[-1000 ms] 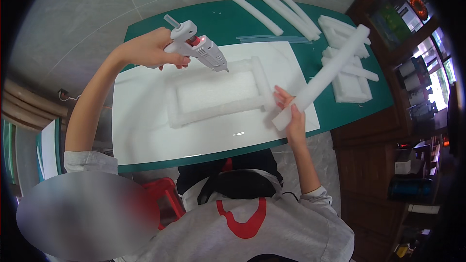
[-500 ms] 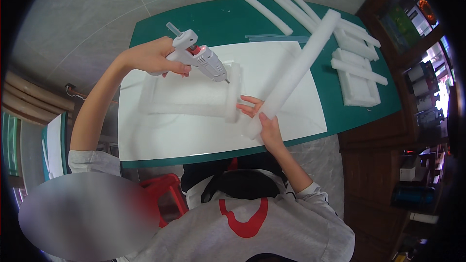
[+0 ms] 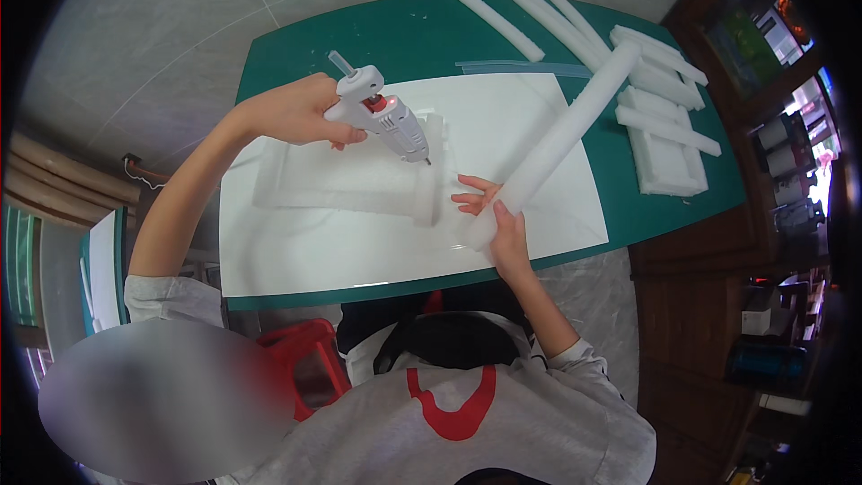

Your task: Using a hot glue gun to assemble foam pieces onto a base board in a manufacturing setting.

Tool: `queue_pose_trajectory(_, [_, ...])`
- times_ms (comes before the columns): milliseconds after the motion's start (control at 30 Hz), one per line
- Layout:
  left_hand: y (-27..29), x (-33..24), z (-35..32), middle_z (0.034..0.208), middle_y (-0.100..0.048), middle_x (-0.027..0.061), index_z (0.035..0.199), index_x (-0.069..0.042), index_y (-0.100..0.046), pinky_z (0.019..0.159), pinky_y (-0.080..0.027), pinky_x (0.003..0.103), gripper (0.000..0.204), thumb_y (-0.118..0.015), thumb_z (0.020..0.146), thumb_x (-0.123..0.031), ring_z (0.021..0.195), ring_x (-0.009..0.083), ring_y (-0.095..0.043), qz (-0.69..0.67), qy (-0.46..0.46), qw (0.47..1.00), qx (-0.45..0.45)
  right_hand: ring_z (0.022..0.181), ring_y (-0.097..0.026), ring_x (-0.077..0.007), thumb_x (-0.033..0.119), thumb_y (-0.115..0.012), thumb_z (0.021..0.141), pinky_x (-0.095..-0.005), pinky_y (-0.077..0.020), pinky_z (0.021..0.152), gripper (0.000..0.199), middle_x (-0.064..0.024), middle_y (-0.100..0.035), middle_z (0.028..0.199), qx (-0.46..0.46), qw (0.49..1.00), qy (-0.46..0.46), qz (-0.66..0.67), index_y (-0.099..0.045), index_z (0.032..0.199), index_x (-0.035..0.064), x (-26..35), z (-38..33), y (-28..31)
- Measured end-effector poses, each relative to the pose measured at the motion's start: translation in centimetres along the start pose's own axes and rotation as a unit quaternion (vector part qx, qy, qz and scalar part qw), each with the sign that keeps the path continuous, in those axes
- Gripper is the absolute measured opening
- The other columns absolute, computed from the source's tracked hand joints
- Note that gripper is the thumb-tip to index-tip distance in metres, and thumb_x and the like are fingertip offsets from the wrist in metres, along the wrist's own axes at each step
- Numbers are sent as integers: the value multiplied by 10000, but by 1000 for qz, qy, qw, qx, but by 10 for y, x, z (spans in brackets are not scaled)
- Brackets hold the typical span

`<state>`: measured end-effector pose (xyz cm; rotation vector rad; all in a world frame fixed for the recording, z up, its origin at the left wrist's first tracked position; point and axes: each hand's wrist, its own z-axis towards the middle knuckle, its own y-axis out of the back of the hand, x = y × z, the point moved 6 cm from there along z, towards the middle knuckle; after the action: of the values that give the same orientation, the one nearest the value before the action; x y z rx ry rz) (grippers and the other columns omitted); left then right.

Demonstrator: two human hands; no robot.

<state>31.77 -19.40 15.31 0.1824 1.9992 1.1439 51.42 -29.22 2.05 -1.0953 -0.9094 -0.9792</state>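
My left hand [image 3: 310, 112] is wrapped round the handle of a white hot glue gun [image 3: 395, 126], a clear glue stick poking out of its back end. The nozzle points down over the right side of a rectangular white foam frame [image 3: 350, 198]. That foam lies on a white board [image 3: 305, 260]. Between the fingers and thumb of my right hand [image 3: 503, 229] is the near end of a long white foam strip [image 3: 561, 148]. It slants away toward the far right, its far end beside the stacked foam. I cannot tell whether the nozzle touches the frame.
Beneath the board is a green-topped table [image 3: 305, 45]. Loose foam strips [image 3: 489, 20] lie at its far edge, near clear glue sticks [image 3: 521, 68]. Stacked foam pieces [image 3: 664, 157] stand at the right. A red stool [image 3: 314, 355] is below, and a wooden cabinet [image 3: 687, 332] is at the right.
The glue gun in my left hand has moved slightly right and nearer to me. My right hand has shifted a little right, and the far end of its foam strip has swung right and lower.
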Motion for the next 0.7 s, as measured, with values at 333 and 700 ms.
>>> queue_pose_trajectory(333, [-1, 7, -1, 626, -569, 82, 945, 12, -573, 544, -410, 271, 384, -546, 745, -316, 577, 149, -554, 11, 35, 999, -6, 893, -538, -206, 217, -327, 895, -308, -420, 782, 290, -160, -515, 1099, -28, 1000, -3, 12, -488, 924, -23, 1, -1, 4])
queue_pose_trajectory(700, [-3, 9, -1, 828, -595, 136, 1005, 32, -557, 593, -451, 286, 464, -559, 755, -358, 617, 185, -565, 14, 56, 998, 7, 863, -537, -205, 207, -348, 883, -314, -424, 765, 203, -177, -527, 1057, -63, 998, 10, 12, -433, 817, 35, 15, 1, 14])
